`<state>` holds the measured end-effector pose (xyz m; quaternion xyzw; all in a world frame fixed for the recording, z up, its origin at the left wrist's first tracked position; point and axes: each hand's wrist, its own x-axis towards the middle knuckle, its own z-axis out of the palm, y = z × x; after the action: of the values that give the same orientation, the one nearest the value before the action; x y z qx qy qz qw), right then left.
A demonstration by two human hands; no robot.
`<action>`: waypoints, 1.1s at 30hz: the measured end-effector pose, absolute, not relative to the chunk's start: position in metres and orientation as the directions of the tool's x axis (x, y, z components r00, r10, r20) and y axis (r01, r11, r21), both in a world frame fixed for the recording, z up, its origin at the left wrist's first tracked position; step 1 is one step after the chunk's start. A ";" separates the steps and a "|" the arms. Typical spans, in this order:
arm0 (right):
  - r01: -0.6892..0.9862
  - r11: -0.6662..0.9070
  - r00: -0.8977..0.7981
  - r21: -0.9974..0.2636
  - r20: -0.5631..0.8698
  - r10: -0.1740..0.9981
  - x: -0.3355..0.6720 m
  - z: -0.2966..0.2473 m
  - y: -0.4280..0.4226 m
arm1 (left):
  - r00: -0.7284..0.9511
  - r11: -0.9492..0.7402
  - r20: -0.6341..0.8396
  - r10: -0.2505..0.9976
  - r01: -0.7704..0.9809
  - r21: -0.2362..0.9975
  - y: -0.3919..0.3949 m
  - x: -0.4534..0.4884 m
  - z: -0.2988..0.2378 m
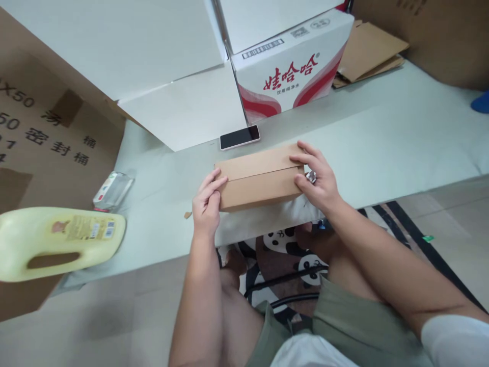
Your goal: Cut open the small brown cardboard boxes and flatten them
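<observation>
A small brown cardboard box (256,178) lies closed on the pale green table (382,137) near its front edge. My left hand (207,204) grips the box's left end, fingers curled onto the lid. My right hand (318,178) holds the right end, fingers lying over the top flap. A small shiny object (311,177) peeks out beside my right palm; I cannot make out what it is.
A phone (240,137) lies face up just behind the box. White cartons (294,66) stand at the back. A yellow jug (57,240) lies at the left front, a clear plastic packet (112,191) beside it. Flat cardboard (367,51) rests at the back right.
</observation>
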<state>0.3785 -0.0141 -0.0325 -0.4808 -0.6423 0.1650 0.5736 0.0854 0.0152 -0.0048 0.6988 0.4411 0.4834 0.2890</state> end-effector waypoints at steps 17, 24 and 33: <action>-0.075 0.326 -0.164 -0.942 0.334 0.928 0.349 -0.057 -0.006 | -0.260 0.023 -0.049 0.964 -0.102 0.994 0.041 0.066 -0.024; 0.183 0.576 -0.103 -0.797 0.567 0.817 0.350 -0.034 -0.032 | 0.022 0.386 -0.386 0.922 -0.110 0.916 0.016 0.109 -0.031; 0.253 0.580 0.030 -0.774 0.606 0.795 0.369 -0.017 -0.036 | 0.414 0.601 -0.574 0.707 0.077 0.796 0.004 0.122 -0.037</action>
<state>0.3694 -0.0358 -0.0167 -0.3980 -0.6584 0.2266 0.5972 0.1218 0.0037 -0.0369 0.3935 0.4984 0.2118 0.7429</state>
